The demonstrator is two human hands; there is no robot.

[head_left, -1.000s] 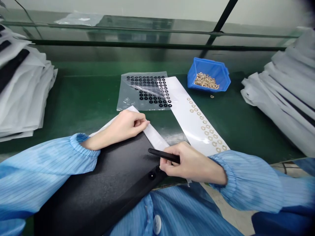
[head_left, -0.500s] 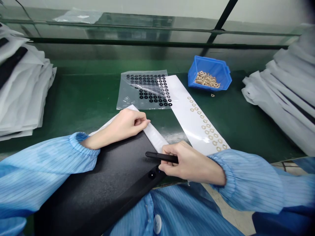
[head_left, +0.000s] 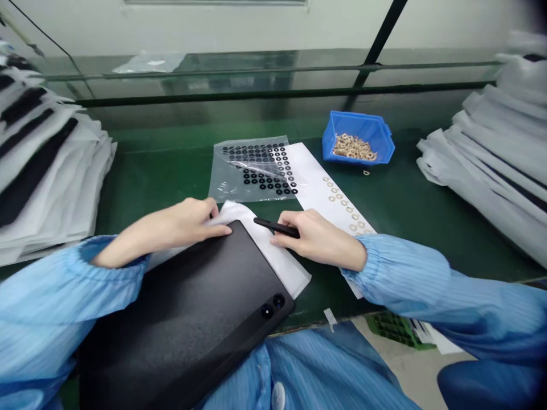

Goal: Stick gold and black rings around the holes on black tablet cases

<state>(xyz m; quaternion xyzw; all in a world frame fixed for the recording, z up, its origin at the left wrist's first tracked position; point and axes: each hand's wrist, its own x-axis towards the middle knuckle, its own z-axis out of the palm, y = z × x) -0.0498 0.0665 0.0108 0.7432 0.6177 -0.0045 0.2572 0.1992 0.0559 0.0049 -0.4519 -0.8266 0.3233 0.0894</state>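
A black tablet-like panel with two round camera holes lies tilted at the table's near edge, resting on a white foam sleeve. My left hand rests on the panel's far corner, fingers pinching the sleeve's edge. My right hand lies on the sleeve to the right and grips black tweezers that point left. A clear sheet of black ring stickers and a white strip of tan rings lie just beyond.
A blue bin of small metal washers stands at the back right, one washer loose in front of it. Stacks of white foam sleeves with black panels sit far left and far right. A glass shelf runs along the back.
My right hand has moved up and away from the panel's camera corner onto the foam sleeve. My left hand slid left along the panel's far edge. The view tilted, showing more of the panel.
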